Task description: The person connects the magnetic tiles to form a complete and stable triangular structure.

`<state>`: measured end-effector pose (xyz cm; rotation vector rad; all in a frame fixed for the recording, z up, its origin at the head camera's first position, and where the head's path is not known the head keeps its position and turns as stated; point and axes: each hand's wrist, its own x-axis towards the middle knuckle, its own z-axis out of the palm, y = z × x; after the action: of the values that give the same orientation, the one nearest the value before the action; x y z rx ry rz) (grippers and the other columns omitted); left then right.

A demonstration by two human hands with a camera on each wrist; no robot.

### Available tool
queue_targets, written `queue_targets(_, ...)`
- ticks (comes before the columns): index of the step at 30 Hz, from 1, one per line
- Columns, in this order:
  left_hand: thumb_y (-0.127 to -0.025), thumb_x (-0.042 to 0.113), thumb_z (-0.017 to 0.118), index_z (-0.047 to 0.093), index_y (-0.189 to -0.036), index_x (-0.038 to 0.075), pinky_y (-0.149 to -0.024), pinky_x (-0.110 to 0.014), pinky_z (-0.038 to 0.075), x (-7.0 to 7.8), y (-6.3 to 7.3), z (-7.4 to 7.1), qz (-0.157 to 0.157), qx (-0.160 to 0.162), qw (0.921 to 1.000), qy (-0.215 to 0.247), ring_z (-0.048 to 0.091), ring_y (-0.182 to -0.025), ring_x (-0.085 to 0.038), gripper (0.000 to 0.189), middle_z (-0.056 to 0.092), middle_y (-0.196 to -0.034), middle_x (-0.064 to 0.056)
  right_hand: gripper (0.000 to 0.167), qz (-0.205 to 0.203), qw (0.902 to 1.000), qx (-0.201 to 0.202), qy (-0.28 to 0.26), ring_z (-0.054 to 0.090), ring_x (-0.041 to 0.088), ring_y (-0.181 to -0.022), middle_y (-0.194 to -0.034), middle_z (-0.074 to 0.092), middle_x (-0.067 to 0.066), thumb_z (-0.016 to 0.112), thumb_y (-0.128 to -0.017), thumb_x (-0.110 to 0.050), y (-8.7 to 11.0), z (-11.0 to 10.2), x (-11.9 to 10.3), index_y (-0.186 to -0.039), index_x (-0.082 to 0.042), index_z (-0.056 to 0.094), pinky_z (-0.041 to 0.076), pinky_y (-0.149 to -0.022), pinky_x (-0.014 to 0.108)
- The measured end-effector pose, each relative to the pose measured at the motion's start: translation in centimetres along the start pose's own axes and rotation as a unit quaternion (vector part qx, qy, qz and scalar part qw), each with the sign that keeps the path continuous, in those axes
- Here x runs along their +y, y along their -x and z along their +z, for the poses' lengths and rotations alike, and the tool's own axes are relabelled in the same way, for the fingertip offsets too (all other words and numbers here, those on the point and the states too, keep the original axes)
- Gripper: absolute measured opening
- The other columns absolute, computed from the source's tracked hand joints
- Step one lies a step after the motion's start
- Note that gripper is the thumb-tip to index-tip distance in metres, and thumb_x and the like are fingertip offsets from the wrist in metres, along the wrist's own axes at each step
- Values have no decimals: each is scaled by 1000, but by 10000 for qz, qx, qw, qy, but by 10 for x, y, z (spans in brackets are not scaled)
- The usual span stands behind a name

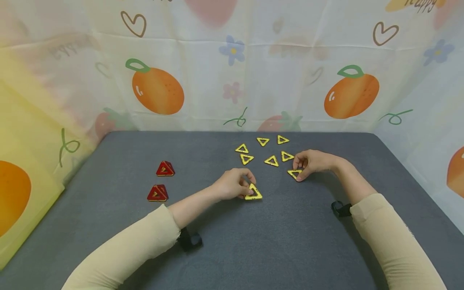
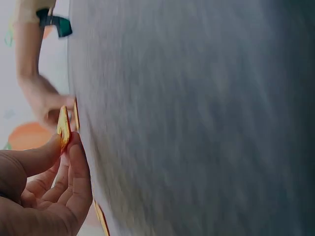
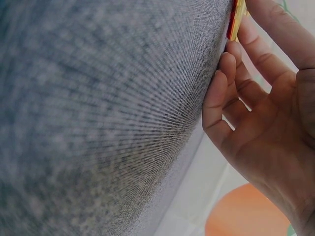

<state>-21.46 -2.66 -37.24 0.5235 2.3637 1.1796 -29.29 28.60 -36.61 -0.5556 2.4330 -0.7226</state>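
My left hand (image 1: 233, 183) pinches a yellow triangular frame tile (image 1: 258, 196) between thumb and fingers, just over the grey table. In the left wrist view this tile (image 2: 63, 130) stands nearly edge-on at the fingertips. To the right, my right hand (image 1: 316, 162) pinches another yellow triangle tile (image 1: 292, 172) at the tabletop. In the right wrist view that hand (image 3: 266, 103) has its tile partly cut off by the top edge. Several loose yellow triangle tiles (image 1: 271, 161) lie flat beyond both hands; one of them (image 1: 286, 156) is close to my right fingers.
Two red pyramids (image 1: 165, 169) (image 1: 157, 193) built from triangle tiles stand on the left of the grey table (image 1: 203, 157). A printed curtain (image 1: 253, 80) hangs behind the table's far edge. Dark straps with a camera (image 1: 190, 240) hang under each wrist.
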Motion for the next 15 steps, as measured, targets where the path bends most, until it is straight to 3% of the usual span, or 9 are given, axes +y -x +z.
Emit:
queue_targets(7,-89,8,72,67,-107,10,-59,-22,49,11,-4,28,266,-188,9995,19,60,-61,-10,19,71,-80,-9,38,-7,10000,26,23,47,18,-80,-88,56,5,84,-79,-23,0,1,1,-102,-4,62,42,-72,31)
queue_targets(15,-87,9,75,68,-103,11,-56,-21,43,13,-10,47,379,93,9991,-183,55,-60,-10,18,67,-76,-5,39,-33,10000,28,62,48,18,-81,-89,57,6,84,-79,-25,-2,1,3,-102,-4,62,42,-72,30)
